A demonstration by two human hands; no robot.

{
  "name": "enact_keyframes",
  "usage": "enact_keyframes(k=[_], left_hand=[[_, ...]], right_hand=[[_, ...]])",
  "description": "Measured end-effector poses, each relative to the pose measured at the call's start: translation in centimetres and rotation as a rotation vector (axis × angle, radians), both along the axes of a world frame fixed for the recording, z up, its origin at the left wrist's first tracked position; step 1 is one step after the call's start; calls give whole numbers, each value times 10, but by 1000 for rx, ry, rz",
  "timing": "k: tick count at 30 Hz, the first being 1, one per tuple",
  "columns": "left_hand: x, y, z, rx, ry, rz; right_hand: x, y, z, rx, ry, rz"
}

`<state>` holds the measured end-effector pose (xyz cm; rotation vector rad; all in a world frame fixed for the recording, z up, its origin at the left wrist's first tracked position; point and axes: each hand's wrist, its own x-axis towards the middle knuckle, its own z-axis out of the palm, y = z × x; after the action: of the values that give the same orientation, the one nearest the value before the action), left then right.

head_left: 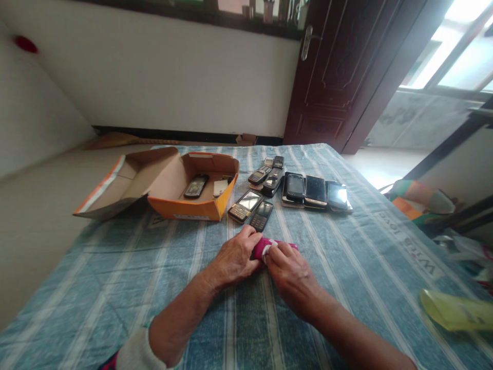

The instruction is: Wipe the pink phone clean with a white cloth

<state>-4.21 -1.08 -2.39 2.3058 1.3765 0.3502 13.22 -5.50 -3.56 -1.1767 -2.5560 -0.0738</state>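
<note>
My left hand (pixel 241 254) is closed on the left end of a bright pink phone (pixel 259 248), which lies low over the tablecloth. Pinched in the fingers of my right hand (pixel 290 272) is a small white wipe (pixel 265 250), pressed against the pink face of the phone. Most of the phone is covered by my fingers. Just beyond my left hand lie a dark keypad phone (pixel 262 216) and a wider black and gold keypad phone (pixel 245 206), side by side and face up.
An open orange cardboard box (pixel 188 205) holds a dark phone (pixel 196 186) and a whitish piece (pixel 221 187). Keypad phones (pixel 260 175) are heaped behind, with touchscreen phones (pixel 316 190) in a row to the right. A yellow translucent object (pixel 456 311) lies on the striped tablecloth (pixel 127 288).
</note>
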Motion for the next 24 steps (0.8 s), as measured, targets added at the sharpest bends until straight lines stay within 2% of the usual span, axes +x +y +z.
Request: enact_keyframes(k=[10,19,24], left_hand=[[0,1,2,-14,27,10],[0,1,0,-3,16,13],[-1,2,0,-15,8,12]], right_hand=[[2,29,9,-13,-26,-98],[3,-3,-10,44,13,-9],[0,6,-2,4,-10,-61]])
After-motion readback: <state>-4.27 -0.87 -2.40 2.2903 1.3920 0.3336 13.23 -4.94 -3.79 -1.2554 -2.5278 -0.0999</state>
